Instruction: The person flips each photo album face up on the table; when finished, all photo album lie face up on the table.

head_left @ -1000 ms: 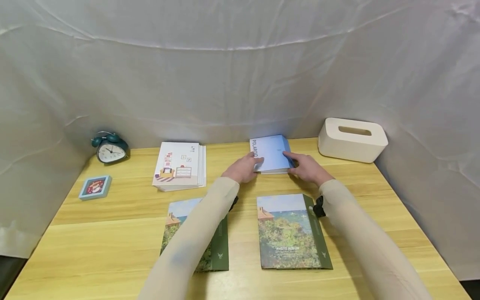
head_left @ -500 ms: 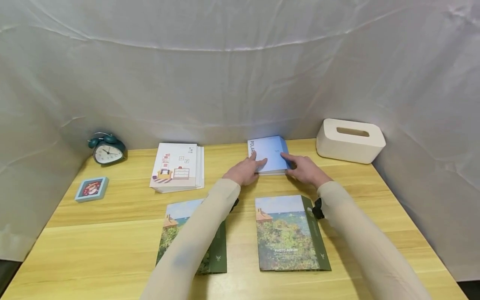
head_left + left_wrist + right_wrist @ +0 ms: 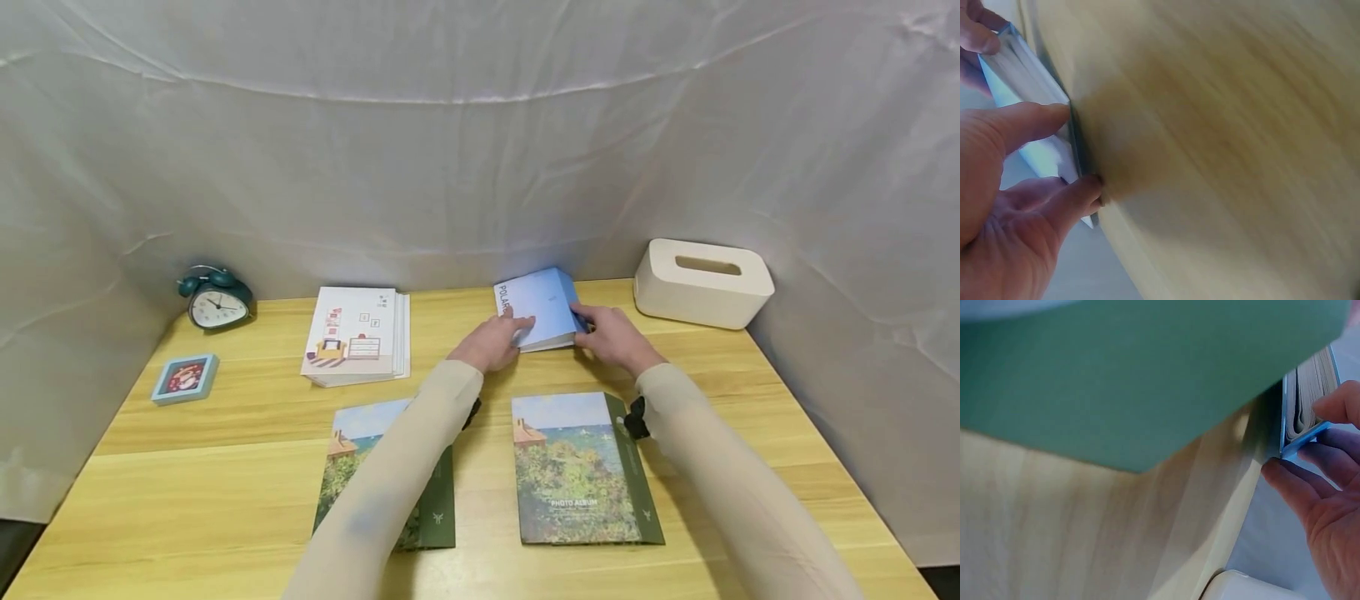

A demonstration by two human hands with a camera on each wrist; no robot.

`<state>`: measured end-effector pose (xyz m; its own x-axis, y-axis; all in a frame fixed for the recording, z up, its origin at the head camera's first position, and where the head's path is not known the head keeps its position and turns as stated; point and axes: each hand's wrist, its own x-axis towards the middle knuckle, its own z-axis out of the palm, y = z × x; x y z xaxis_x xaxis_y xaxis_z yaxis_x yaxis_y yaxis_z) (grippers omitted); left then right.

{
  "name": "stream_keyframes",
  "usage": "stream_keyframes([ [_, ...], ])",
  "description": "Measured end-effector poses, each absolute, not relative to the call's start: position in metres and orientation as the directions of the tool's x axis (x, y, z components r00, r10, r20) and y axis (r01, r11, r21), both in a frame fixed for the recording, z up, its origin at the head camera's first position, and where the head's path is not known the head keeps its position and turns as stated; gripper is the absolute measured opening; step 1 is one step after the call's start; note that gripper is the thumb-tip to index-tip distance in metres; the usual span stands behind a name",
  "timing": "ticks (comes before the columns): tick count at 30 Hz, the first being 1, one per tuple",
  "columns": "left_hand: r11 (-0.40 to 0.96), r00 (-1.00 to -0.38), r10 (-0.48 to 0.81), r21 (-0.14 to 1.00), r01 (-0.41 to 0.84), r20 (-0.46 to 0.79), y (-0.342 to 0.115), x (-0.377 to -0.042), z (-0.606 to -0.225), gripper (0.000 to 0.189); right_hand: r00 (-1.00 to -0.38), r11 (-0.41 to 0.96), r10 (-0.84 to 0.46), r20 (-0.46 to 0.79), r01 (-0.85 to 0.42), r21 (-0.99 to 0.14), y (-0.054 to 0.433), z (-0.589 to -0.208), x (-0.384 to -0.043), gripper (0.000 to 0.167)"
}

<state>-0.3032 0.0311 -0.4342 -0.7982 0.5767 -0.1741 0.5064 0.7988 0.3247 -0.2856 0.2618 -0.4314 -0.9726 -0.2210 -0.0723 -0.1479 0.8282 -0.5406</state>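
A light-blue photo album (image 3: 547,307) lettered "POLAR…" lies near the back of the table, its right side tilted up a little. At its near left corner, my left hand (image 3: 487,343) grips it; in the left wrist view the thumb crosses the page edges and the fingers sit at the side. My right hand (image 3: 615,340) holds the spine side, with the thumb on the page ends and fingers around the blue spine (image 3: 1307,440). Nearer to me lie two green-spined photo albums with painted covers, a right one (image 3: 573,475) and a left one (image 3: 438,500) partly hidden by my left sleeve.
A stack of white illustrated albums (image 3: 356,333) stands left of the hands. Beyond it are a teal alarm clock (image 3: 217,304) and a small blue picture frame (image 3: 185,379). A white tissue box (image 3: 703,283) is at the back right, against the grey curtain (image 3: 480,183).
The blue album's right side has risen slightly and its near edge now slants upward to the right. Both hands keep to nearly the same places on it; the other things stay put.
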Motion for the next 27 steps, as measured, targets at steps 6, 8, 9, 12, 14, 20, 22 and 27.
stream_keyframes([
  [6,0.801,-0.805,0.565,0.354,0.482,-0.181,0.030,-0.304,-0.432,0.069,-0.968,0.824,-0.247,-0.038,-0.189,-0.534,0.260,-0.427,-0.285,0.059],
  [8,0.808,-0.812,0.552,0.361,0.466,-0.189,0.030,-0.303,-0.432,0.070,-0.967,0.824,-0.255,-0.030,-0.201,-0.530,0.260,-0.426,-0.284,0.059],
  [9,0.810,-0.816,0.546,0.367,0.457,-0.190,0.030,-0.303,-0.432,0.070,-0.966,0.824,-0.256,-0.028,-0.203,-0.529,0.260,-0.425,-0.284,0.059],
  [12,0.811,-0.830,0.529,0.395,0.433,-0.177,0.031,-0.301,-0.433,0.070,-0.968,0.824,-0.251,-0.027,-0.199,-0.530,0.259,-0.424,-0.283,0.058],
  [14,0.808,-0.838,0.522,0.406,0.427,-0.158,0.032,-0.300,-0.434,0.070,-0.969,0.826,-0.248,-0.025,-0.198,-0.529,0.259,-0.423,-0.282,0.058],
  [20,0.807,-0.846,0.519,0.396,0.438,-0.123,0.034,-0.298,-0.437,0.076,-0.964,0.835,-0.263,0.035,-0.246,-0.492,0.255,-0.417,-0.279,0.055],
  [22,0.806,-0.844,0.522,0.393,0.442,-0.121,0.034,-0.298,-0.438,0.078,-0.962,0.834,-0.270,0.048,-0.258,-0.488,0.253,-0.414,-0.278,0.053],
  [27,0.813,-0.847,0.517,0.381,0.440,-0.126,0.038,-0.296,-0.437,0.079,-0.959,0.834,-0.274,0.067,-0.272,-0.481,0.250,-0.412,-0.277,0.052],
])
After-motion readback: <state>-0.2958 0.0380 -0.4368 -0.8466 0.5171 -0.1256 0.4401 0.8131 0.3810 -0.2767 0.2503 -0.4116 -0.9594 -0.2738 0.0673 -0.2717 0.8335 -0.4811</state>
